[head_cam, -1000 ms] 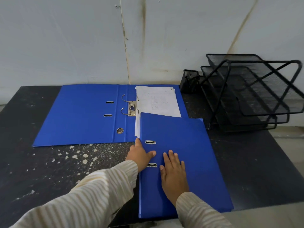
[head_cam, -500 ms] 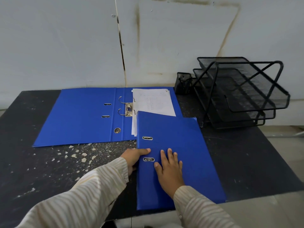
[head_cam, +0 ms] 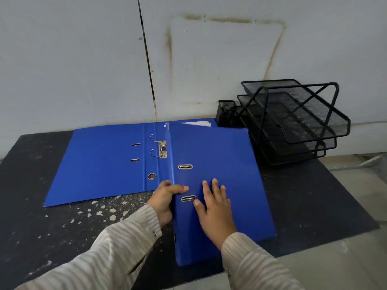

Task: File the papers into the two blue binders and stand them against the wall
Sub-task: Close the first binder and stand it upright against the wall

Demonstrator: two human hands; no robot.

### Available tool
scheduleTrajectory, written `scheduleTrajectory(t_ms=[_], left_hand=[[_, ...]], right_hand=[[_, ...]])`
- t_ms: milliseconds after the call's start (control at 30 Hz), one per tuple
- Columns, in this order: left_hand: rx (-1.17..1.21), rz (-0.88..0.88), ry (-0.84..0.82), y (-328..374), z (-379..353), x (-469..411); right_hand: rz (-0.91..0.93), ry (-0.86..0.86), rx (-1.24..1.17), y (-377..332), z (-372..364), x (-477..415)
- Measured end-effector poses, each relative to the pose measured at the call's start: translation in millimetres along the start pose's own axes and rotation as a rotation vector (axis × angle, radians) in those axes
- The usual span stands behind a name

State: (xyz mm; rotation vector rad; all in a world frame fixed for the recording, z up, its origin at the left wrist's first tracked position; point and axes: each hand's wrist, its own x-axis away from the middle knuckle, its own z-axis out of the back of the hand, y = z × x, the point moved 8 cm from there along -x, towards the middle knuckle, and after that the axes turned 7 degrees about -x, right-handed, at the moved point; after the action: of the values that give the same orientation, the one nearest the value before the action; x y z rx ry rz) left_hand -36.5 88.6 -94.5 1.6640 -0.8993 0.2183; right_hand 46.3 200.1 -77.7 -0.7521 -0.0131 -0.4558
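So that the closed binder (head_cam: 219,155) cannot flop open, our left hand (head_cam: 165,198) curls round its spine and our right hand (head_cam: 215,210) presses flat, fingers straight, on top.

A dark table (head_cam: 62,237) has lots of little white specks (head_cam: 100,208) on its left part. At the back right stands a black wire tray rack (head_cam: 293,122) with shelves one over the other. A small black wire pot (head_cam: 227,114) sits just beside it, on its left. Grey floor (head_cam: 356,185) shows on the right
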Motion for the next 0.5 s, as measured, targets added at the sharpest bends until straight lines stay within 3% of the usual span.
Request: scheduleTrajectory(t_ms=[267, 500], left_hand=[[-0.118, -0.343, -0.218, 62, -7, 15], [-0.139, -0.354, -0.433, 59, -15, 26]], right_hand=[[0.103, 0.069, -0.249, -45, 20, -4], [0.12, 0.144, -0.418, -54, 19, 9]])
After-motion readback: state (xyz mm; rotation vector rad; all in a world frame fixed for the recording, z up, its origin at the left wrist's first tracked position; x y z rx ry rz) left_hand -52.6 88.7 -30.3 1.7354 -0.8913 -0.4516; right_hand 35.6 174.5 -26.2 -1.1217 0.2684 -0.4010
